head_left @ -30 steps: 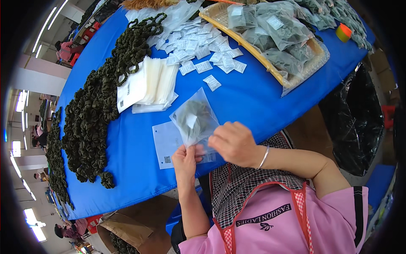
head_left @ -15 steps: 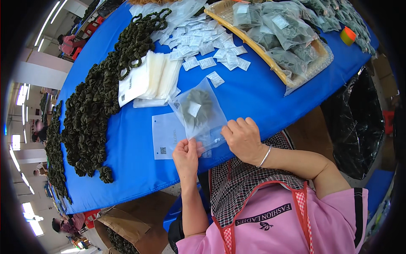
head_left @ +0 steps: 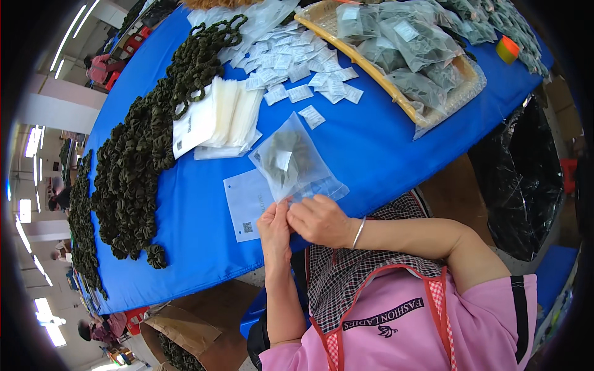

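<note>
Both hands meet at the near corner of a frosted plastic bag with a dark green scrunchie and a small white packet inside. My left hand pinches the bag's corner between thumb and fingers. Close against it, my right hand has its fingers closed on the same edge; the fingertips are partly hidden. Under the filled bag, a flat frosted bag lies on the blue tablecloth.
Left lie heaps of dark green scrunchies, beside a stack of frosted bags. White packets spread across the far middle. A yellow-edged basket of filled bags sits far right, near an orange-and-yellow tape roll. A cardboard box stands below.
My right hand has moved left along the bag's open edge to meet my left hand. The filled bag has tilted slightly, and its right corner now hangs free.
</note>
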The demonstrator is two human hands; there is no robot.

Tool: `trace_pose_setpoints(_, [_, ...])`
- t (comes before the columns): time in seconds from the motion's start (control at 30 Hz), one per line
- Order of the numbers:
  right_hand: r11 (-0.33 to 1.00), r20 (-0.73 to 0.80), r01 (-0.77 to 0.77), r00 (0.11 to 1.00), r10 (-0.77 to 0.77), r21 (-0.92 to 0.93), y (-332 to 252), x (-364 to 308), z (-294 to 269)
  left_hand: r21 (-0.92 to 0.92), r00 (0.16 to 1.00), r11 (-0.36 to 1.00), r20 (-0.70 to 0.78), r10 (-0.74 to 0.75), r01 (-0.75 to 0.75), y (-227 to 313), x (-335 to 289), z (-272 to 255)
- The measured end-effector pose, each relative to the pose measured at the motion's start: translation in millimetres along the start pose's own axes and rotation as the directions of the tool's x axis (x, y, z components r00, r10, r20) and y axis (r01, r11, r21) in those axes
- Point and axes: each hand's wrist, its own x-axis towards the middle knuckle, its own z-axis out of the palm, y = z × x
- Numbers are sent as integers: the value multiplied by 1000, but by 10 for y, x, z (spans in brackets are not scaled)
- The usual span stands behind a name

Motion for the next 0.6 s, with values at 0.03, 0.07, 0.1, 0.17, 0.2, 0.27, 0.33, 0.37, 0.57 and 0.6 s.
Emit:
trace_pose_setpoints(0.03, [999,28,41,999,-40,-33,-2,12,6,26,999,999,-12,30,-29,-9,19,-4])
trace_pose_setpoints(0.07, [999,27,49,998,-49,-3,9,25,11,25,999,999,-21,36,-36,-20,32,-10])
trace_pose_setpoints(0.1, [992,-5,-44,999,44,119,25,41,21,26,999,999,-26,41,-41,-31,49,-11])
trace_pose_setpoints(0.17, [912,4,-162,985,173,377,76,60,21,69,997,997,-64,31,-27,-65,62,-1])
trace_pose_setpoints(0.2, [851,80,-268,962,260,452,89,64,8,93,997,995,-64,37,-31,-78,77,10])
trace_pose_setpoints(0.27, [744,194,-350,937,292,570,121,51,-92,67,996,995,-52,70,-67,-88,88,20])
trace_pose_setpoints(0.33, [659,238,-359,933,269,661,181,28,-307,156,984,979,-104,146,-129,-74,100,19])
trace_pose_setpoints(0.37, [636,214,-319,947,238,703,257,-25,-487,189,978,971,-124,170,-145,-57,109,10])
trace_pose_setpoints(0.57, [399,-29,-691,480,877,603,1947,-1499,-2604,387,982,910,-46,183,-152,9,94,-54])
trace_pose_setpoints(0.6, [378,-192,-783,326,926,495,2315,-1954,-3041,370,989,919,8,145,-138,18,82,-61])
